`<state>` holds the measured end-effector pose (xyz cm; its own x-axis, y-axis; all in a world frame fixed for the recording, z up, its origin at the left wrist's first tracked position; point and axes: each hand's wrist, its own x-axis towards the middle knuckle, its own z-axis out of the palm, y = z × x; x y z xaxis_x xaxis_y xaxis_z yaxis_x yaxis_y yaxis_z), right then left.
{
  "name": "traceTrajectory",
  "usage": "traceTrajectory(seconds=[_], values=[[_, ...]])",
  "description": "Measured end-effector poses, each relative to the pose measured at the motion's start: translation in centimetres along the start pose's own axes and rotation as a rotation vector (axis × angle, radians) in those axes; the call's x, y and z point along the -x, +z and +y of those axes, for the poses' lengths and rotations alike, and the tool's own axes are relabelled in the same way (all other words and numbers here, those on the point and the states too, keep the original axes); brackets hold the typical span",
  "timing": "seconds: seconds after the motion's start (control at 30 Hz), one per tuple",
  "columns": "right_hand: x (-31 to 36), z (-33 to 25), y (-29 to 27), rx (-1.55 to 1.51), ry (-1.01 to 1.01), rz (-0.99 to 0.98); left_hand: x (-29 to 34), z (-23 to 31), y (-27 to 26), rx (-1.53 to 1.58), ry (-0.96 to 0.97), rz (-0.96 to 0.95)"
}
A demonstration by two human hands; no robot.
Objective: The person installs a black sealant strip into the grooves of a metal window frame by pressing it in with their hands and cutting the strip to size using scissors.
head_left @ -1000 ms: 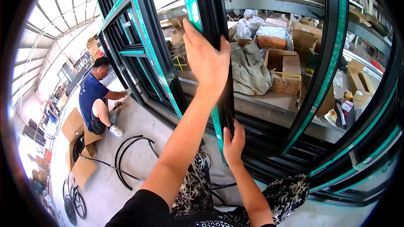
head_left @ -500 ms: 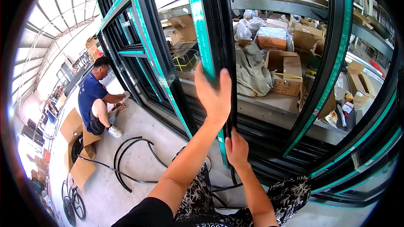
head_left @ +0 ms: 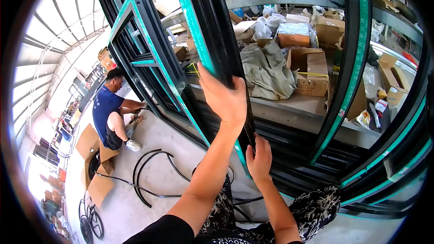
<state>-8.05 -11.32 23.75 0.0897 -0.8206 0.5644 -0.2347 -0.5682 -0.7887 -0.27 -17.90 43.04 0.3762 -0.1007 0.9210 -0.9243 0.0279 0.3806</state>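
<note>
My left hand [head_left: 224, 98] is wrapped round an upright black bar of a window frame [head_left: 217, 31], its thumb along the right edge and its fingertips on the green protective tape. Lower down, my right hand [head_left: 260, 158] is closed at the right edge of the same bar, fingers pointing up. Something dark lies between its thumb and fingers, too hidden to make out. Black rubber strip [head_left: 138, 171] lies in loops on the floor, and a length of it runs toward my legs.
Left of me a person [head_left: 106, 108] in a dark blue shirt crouches by the frames. An open cardboard box [head_left: 97, 190] near them holds coiled black strip. Behind the bars a workbench [head_left: 289, 1] stands above cartons [head_left: 309, 74] and grey cloth [head_left: 266, 70]. More taped frames curve along my right.
My left hand, blurred and with thumb spread before, has closed round the bar. My right hand stays at the edge, its fingers shifted slightly. The whole view has swung a little.
</note>
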Motion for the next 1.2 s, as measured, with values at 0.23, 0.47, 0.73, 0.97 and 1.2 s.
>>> traceTrajectory(seconds=[0.23, 0.47, 0.73, 0.97, 1.2], values=[[0.9, 0.5, 0.5, 0.003, -0.047, 0.057, -2.8, 0.9, 0.3, -0.078, 0.018, 0.004], [0.7, 0.9, 1.6, -0.158, -0.012, 0.135, -2.8, 1.2, 0.6, -0.066, 0.022, 0.01], [0.5, 0.3, 1.4, 0.064, -0.14, 0.107, 0.4, -1.8, -2.7, 0.323, -0.108, -0.228], [0.7, 1.4, 2.0, 0.075, -0.097, 0.063, 0.3, -1.0, -3.1, 0.362, -0.323, -0.239], [0.2, 3.4, 1.5, -0.063, -0.037, -0.109, 1.6, -1.5, -3.2, 0.323, -0.142, -0.279]])
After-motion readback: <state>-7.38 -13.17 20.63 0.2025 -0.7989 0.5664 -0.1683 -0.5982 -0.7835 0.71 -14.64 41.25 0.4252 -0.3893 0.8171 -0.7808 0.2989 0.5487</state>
